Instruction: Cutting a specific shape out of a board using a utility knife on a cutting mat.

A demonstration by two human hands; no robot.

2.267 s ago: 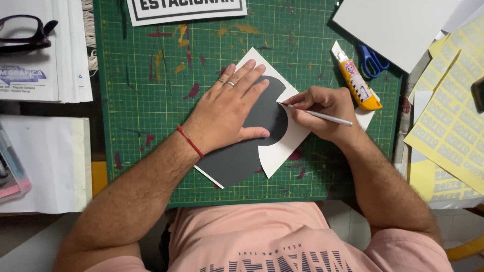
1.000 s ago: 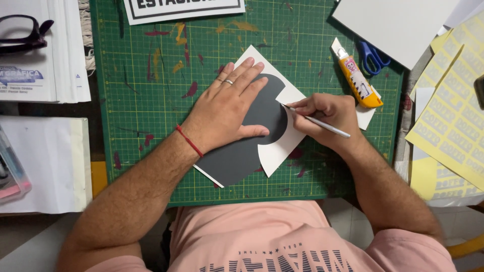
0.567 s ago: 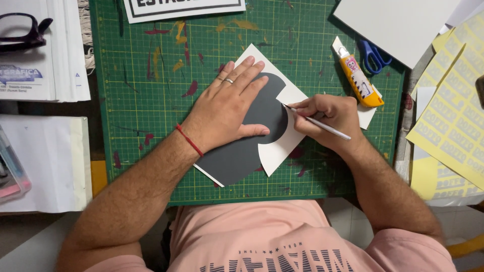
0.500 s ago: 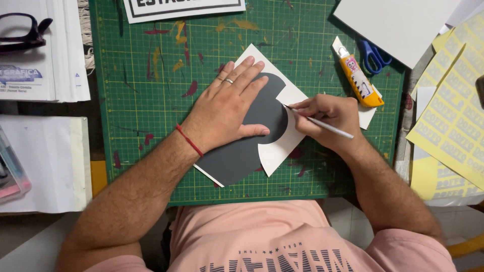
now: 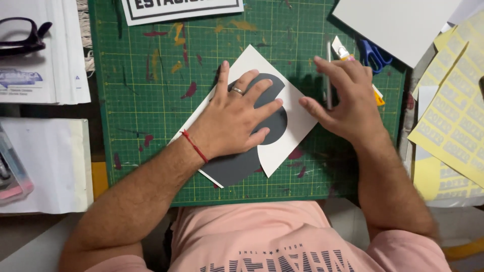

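While the left hand [image 5: 234,118] lies spread flat on the dark card [image 5: 252,146], pinning it and the white sheet [image 5: 295,118] to the green mat [image 5: 151,100], the right hand [image 5: 348,98] alongside loosely holds a thin pen [image 5: 329,75].

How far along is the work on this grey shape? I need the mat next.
Looks done: the rounded grey shape lies outlined on the white sheet. In hand: the left hand presses it flat, while the right hand holds a slim tool off the sheet, over the mat. Left: the sheet around the shape looks whole, no offcuts visible.
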